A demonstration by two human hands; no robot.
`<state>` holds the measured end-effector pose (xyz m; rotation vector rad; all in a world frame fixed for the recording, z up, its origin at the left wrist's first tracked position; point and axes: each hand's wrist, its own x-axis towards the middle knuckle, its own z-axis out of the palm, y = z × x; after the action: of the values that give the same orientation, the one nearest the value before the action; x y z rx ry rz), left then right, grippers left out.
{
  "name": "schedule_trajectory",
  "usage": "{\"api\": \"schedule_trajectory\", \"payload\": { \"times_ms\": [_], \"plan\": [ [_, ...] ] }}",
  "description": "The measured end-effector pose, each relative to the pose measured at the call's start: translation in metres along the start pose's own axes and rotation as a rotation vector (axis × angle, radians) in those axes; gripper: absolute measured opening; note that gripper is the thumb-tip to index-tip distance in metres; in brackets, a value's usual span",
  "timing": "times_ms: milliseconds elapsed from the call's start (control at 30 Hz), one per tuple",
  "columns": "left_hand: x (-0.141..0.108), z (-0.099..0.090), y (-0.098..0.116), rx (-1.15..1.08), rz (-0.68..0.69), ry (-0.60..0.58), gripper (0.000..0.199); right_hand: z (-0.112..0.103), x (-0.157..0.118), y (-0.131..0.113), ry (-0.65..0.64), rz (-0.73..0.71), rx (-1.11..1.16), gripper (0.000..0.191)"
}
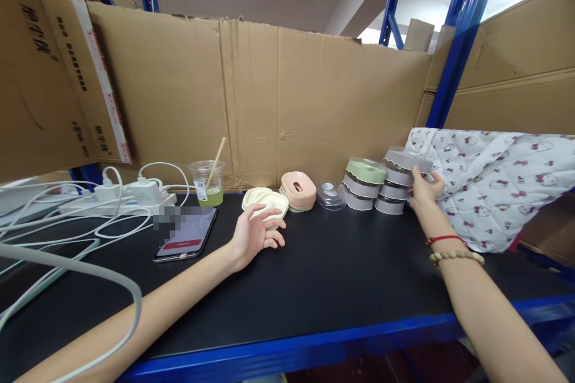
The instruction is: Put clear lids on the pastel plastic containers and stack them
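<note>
My left hand (257,236) hovers palm up over the black tabletop, fingers loosely spread with nothing in them. Right behind its fingertips lie cream oval plastic pieces (266,197). My right hand (424,187) is at the right side of a grey round container (406,160) with a clear lid, the top one of a stack. This container sits slightly tilted and off line with the grey containers (390,206) under it; the fingers' far side is partly hidden. Beside that stack stands another, with a green container (366,171) on top of grey ones.
Pink oval pieces (299,190) and clear lids (331,196) line the back. To the left are a cup (209,184) with a straw, a phone (186,236), and a power strip with tangled white cables (121,206). Quilted fabric (498,185) hangs at right; cardboard (314,108) walls the back.
</note>
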<state>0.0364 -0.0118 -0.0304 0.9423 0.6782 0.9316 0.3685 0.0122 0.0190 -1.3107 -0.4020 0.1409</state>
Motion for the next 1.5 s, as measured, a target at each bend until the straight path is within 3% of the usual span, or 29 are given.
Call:
{"api": "schedule_trajectory", "payload": {
  "times_ms": [100, 167, 267, 333, 400, 500, 533, 600, 667, 733, 900, 1067, 1167, 1267, 1367, 1433, 1500],
  "plan": [
    [0.002, 0.000, -0.003, 0.103, 0.039, 0.009, 0.025, 0.000, 0.002, 0.001, 0.015, 0.027, -0.047, 0.045],
    [0.002, 0.001, -0.006, 0.274, 0.139, 0.052, 0.022, 0.001, 0.001, 0.000, 0.023, -0.011, -0.107, 0.046],
    [-0.001, 0.003, -0.011, 0.625, 0.394, 0.166, 0.011, 0.006, -0.010, -0.001, 0.087, -0.193, -0.223, 0.048],
    [-0.003, 0.004, -0.011, 0.785, 0.540, 0.252, 0.004, 0.012, -0.028, 0.001, 0.052, -0.382, -0.295, 0.043],
    [-0.003, 0.001, -0.009, 0.912, 0.633, 0.320, 0.003, 0.021, -0.052, 0.008, -0.109, -0.572, -0.354, 0.035],
    [0.001, -0.009, -0.001, 1.186, 0.705, 0.401, 0.009, 0.035, -0.094, 0.031, -0.524, -0.838, -0.503, 0.032],
    [0.003, -0.013, 0.001, 1.273, 0.691, 0.444, 0.016, 0.039, -0.106, 0.041, -0.680, -0.943, -0.554, 0.035],
    [0.007, -0.022, 0.004, 1.356, 0.591, 0.537, 0.027, 0.047, -0.125, 0.057, -0.854, -1.141, -0.620, 0.043],
    [0.010, -0.030, 0.005, 1.315, 0.457, 0.601, 0.030, 0.053, -0.134, 0.067, -0.894, -1.234, -0.674, 0.049],
    [0.012, -0.035, 0.004, 1.210, 0.360, 0.620, 0.027, 0.056, -0.135, 0.069, -0.887, -1.237, -0.717, 0.046],
    [0.015, -0.033, 0.003, 0.866, 0.309, 0.641, 0.032, 0.054, -0.119, 0.061, -0.961, -1.261, -0.708, 0.027],
    [0.011, -0.016, 0.001, 0.395, 0.094, 0.456, 0.018, 0.052, -0.116, 0.056, -1.027, -1.285, -0.741, 0.027],
    [0.009, -0.010, -0.001, 0.201, 0.057, 0.377, 0.017, 0.052, -0.117, 0.055, -1.018, -1.381, -0.760, 0.025],
    [0.009, -0.010, -0.002, 0.077, 0.060, 0.384, 0.020, 0.052, -0.117, 0.055, -0.866, -1.625, -0.664, 0.020],
    [0.010, -0.009, -0.003, 0.049, 0.093, 0.421, 0.020, 0.050, -0.120, 0.051, -0.588, -1.859, -0.424, 0.019],
    [0.009, -0.007, -0.003, 0.006, 0.150, 0.422, 0.024, 0.046, -0.125, 0.046, -0.432, -1.904, -0.303, 0.019],
    [0.008, -0.005, -0.002, -0.061, 0.194, 0.398, 0.028, 0.042, -0.131, 0.040, -0.365, -1.897, -0.246, 0.018]
  ]
}}
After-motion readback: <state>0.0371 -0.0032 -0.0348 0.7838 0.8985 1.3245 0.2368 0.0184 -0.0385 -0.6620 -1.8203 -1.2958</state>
